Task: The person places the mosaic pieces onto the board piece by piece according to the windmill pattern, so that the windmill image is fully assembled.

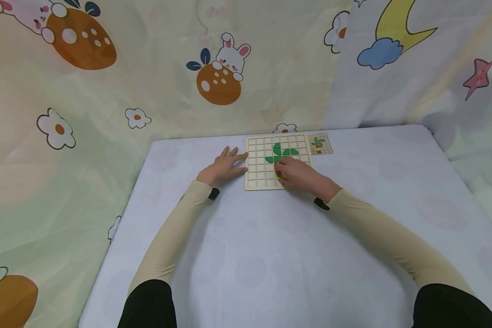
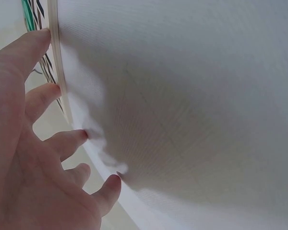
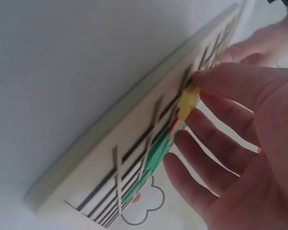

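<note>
A pale wooden grid board [image 1: 256,175] lies near the far side of the table. Several green leaf-shaped pieces [image 1: 290,151] sit in its upper squares. My right hand [image 1: 301,175] is over the board's lower right part and pinches a small yellow piece [image 3: 188,101] between thumb and fingers, low against the grid. Just beyond it shows a bit of a red piece [image 3: 174,128], partly hidden by the fingers. With fingers spread, my left hand [image 1: 224,166] rests on the table and touches the board's left edge with thumb and index finger.
A small pattern card [image 1: 328,148] with a green, red and yellow plant picture lies at the board's upper right corner. White cloth covers the table [image 1: 250,255]. Behind it hangs a printed curtain [image 1: 156,82] with rabbits and flowers.
</note>
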A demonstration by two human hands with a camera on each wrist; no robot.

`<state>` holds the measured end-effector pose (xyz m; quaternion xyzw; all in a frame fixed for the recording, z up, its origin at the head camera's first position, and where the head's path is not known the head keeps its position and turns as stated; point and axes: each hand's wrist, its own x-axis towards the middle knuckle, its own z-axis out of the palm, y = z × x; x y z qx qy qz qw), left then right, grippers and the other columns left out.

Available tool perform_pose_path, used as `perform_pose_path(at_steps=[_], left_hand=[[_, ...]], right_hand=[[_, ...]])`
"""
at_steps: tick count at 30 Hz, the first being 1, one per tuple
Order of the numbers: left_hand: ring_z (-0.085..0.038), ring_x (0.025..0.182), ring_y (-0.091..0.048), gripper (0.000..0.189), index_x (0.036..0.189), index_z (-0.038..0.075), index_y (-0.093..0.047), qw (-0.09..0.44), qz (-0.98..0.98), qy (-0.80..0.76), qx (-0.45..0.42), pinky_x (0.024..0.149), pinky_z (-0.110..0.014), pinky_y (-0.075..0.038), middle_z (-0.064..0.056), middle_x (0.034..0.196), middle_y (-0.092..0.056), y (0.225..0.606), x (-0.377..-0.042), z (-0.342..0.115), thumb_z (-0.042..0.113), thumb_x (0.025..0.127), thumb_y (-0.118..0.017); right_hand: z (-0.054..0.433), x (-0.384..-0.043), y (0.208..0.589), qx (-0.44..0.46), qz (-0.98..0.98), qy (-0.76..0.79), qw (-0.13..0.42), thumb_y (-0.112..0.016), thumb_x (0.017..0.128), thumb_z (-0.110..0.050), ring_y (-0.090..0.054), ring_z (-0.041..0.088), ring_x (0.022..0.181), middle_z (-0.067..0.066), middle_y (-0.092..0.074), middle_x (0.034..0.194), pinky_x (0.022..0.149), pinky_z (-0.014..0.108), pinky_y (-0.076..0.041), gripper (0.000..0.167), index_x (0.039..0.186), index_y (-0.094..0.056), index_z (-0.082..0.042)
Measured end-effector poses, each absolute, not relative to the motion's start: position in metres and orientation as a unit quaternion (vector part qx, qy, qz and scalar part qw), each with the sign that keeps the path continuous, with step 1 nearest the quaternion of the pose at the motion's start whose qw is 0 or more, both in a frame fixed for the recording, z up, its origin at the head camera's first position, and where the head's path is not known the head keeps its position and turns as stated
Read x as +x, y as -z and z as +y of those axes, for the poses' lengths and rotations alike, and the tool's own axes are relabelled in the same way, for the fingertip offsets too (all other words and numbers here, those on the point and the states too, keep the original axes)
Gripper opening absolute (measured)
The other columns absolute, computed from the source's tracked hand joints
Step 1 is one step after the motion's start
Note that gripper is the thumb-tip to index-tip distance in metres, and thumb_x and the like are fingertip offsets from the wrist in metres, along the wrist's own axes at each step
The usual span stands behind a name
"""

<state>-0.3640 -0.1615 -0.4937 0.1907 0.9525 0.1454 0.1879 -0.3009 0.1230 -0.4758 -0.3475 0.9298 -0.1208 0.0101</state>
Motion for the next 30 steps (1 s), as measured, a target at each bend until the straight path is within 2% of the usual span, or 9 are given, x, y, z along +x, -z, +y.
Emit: perform_pose_path(at_steps=[6,18,23,30], left_hand=[[-0.034,0.157,0.013,0.07,0.16,0.036,-0.024,0.19,0.953,-0.143,0.188,0.124,-0.062,-0.006,-0.007,0.171,-0.003,0.492,-0.364,-0.16,0.06,0.099,-0.05],[-0.034,0.156,0.014,0.07,0.16,0.036,-0.024,0.189,0.953,-0.142,0.188,0.124,-0.061,-0.005,-0.007,0.171,-0.003,0.492,-0.364,-0.16,0.06,0.099,-0.05],[-0.035,0.156,0.014,0.07,0.16,0.035,-0.024,0.192,0.952,-0.142,0.192,0.124,-0.061,-0.005,-0.008,0.171,-0.003,0.491,-0.363,-0.16,0.059,0.1,-0.05],[-0.037,0.157,0.012,0.068,0.16,0.033,-0.027,0.182,0.953,-0.144,0.197,0.123,-0.063,-0.008,-0.01,0.171,-0.005,0.491,-0.362,-0.159,0.056,0.1,-0.051]], right_hand=[[0.124,-0.306,0.48,-0.353,0.928,0.119,-0.01,-0.069,0.092,-0.012,-0.056,0.028,0.098,0.007,-0.063,0.101,0.088,0.042,-0.049,0.004,0.091,-0.067,-0.009],[0.125,-0.304,0.48,-0.333,0.932,0.141,0.004,-0.068,0.094,-0.013,-0.055,0.028,0.103,0.011,-0.063,0.111,0.09,0.041,-0.05,0.008,0.098,-0.071,-0.008],[0.137,-0.296,0.48,-0.318,0.933,0.163,0.046,-0.067,0.094,-0.016,-0.058,0.028,0.104,0.011,-0.064,0.115,0.091,0.043,-0.051,0.021,0.113,-0.07,-0.007],[0.185,-0.283,0.473,-0.243,0.942,0.194,0.126,-0.066,0.097,-0.025,-0.051,0.034,0.127,0.016,-0.056,0.137,0.106,0.052,-0.045,0.05,0.142,-0.052,-0.006]])
